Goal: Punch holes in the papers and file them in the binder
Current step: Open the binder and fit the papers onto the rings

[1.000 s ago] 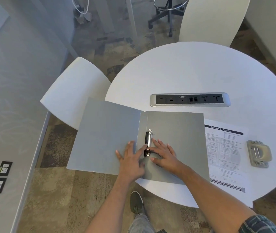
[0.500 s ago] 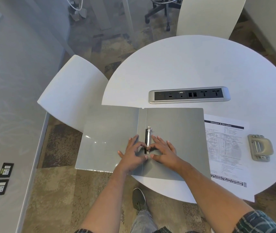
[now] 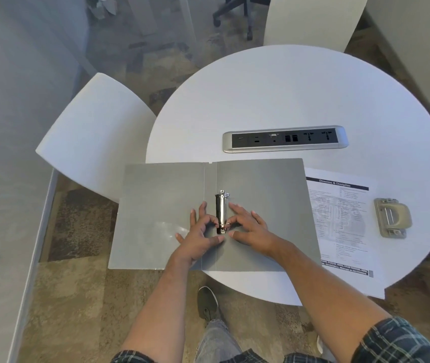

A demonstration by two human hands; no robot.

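Note:
A grey binder [image 3: 261, 203] lies open on the near side of the round white table [image 3: 287, 87], its left cover overhanging the table's edge. Its metal ring mechanism [image 3: 221, 205] runs along the spine. My left hand [image 3: 199, 239] and my right hand [image 3: 250, 229] meet at the lower ring. The left index finger and thumb pinch it from the left, and the right index finger curls onto it from the right. A printed paper [image 3: 339, 221] lies flat just right of the binder. A beige hole punch [image 3: 391, 217] sits right of the paper.
A silver socket strip [image 3: 284, 138] is set into the table behind the binder. White chairs stand at the left [image 3: 96, 134] and at the far side [image 3: 313, 19]. My shoe [image 3: 207, 302] shows below the table edge. A wall runs along the left.
The binder's left cover has dropped flat. Both hands went from lying flat beside the spine to pinching the lower ring with curled fingers.

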